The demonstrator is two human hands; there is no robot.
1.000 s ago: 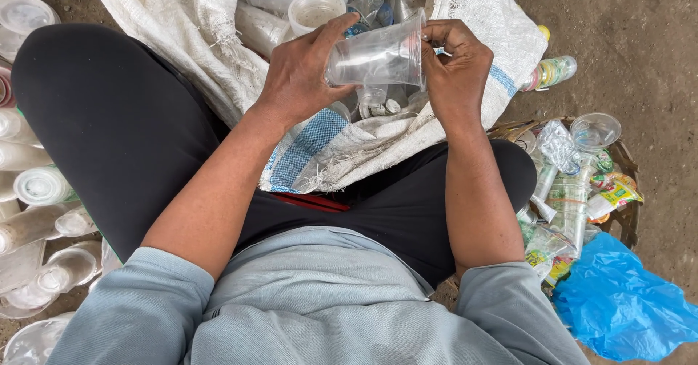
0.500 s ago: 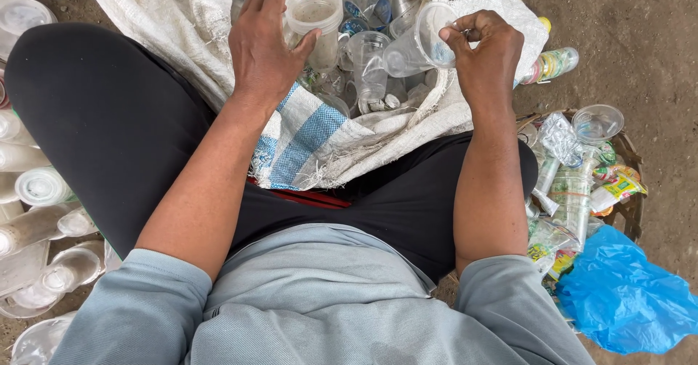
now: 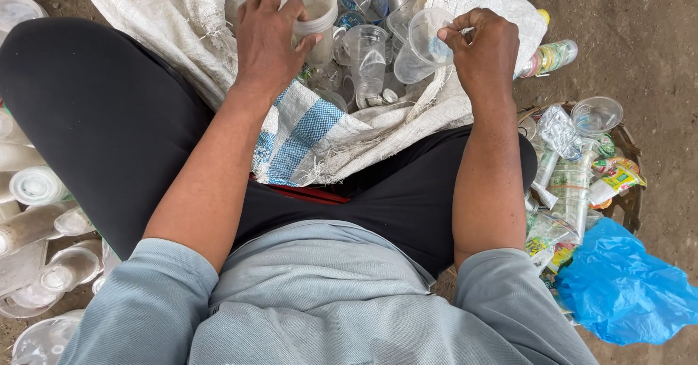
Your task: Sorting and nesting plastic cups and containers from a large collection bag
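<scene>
Left hand (image 3: 270,41) grips a cloudy plastic cup (image 3: 313,12) by its rim, far over the open white sack (image 3: 305,129); right hand (image 3: 486,49) pinches a clear cup (image 3: 420,45); both likely light, thin, crushable; hold rims gently.

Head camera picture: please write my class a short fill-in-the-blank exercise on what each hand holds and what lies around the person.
1. The left hand grips a cloudy plastic ____ from above.
2. The right hand pinches the rim of a clear plastic cup over the open white woven ____.
3. The crumpled plastic bag beside the basket of wrappers is ____.

Missing words: cup; sack; blue
</scene>
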